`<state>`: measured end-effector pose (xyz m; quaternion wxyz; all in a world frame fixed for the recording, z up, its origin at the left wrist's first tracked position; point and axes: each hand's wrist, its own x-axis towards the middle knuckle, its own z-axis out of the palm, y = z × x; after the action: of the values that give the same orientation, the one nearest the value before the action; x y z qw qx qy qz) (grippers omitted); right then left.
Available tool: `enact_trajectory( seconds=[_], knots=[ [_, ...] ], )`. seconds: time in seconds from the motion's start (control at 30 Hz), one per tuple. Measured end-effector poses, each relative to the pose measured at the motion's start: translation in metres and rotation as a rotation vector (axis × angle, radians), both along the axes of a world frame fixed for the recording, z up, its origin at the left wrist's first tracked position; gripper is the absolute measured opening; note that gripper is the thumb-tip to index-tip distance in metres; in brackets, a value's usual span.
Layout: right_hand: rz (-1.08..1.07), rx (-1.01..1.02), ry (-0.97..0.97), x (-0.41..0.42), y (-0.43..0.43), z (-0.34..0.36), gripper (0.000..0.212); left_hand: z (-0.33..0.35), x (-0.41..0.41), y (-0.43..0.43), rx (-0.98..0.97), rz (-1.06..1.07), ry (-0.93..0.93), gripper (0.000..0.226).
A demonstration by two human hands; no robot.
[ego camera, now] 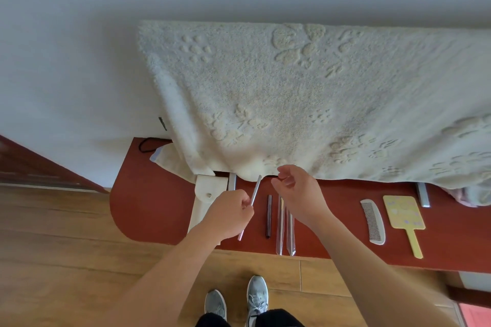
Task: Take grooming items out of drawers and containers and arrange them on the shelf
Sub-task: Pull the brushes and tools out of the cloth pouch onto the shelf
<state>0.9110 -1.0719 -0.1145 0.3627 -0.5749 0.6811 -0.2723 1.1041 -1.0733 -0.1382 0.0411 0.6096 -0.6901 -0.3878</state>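
My left hand [228, 214] grips a thin silver stick-like tool [256, 189] that points up and away above the red-brown shelf [148, 204]. My right hand [299, 191] hovers just right of the tool's tip, fingers loosely curled, holding nothing. On the shelf below lie a dark slim pencil-like item [269, 215] and two clear-wrapped slim items [285, 228] side by side. A white pouch [207, 199] with a snap lies under my left hand. Farther right rest a white comb [373, 221] and a yellow hand mirror [405, 218].
A cream towel with paw prints [292, 101] hangs over the back of the shelf and covers its far edge. A metal bracket [423, 195] shows at the right. A black cord [146, 145] lies at the shelf's left end. Wooden floor and my grey shoes [239, 300] are below.
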Motion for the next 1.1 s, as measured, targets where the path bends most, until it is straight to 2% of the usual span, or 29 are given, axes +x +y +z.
enact_trajectory(
  seconds=[0.2,0.4,0.57,0.67,1.1],
  knots=[
    [-0.029,0.037,-0.264,0.034,-0.001,0.033,0.032,0.036,0.028,0.010,-0.053,0.022,0.205,0.007],
    [-0.014,0.016,-0.361,0.069,0.010,0.048,0.019,0.060,0.056,0.025,-0.040,0.028,0.332,0.007],
    [-0.005,-0.020,-0.377,0.086,0.025,0.061,0.011,0.069,0.072,0.038,-0.059,0.028,0.369,0.007],
    [-0.022,-0.035,-0.379,0.093,0.032,0.064,0.011,0.071,0.078,0.045,-0.069,0.041,0.388,0.003],
    [-0.095,-0.066,-0.355,0.110,0.038,0.062,0.011,0.068,0.083,0.055,-0.175,0.116,0.348,0.014]
  ],
)
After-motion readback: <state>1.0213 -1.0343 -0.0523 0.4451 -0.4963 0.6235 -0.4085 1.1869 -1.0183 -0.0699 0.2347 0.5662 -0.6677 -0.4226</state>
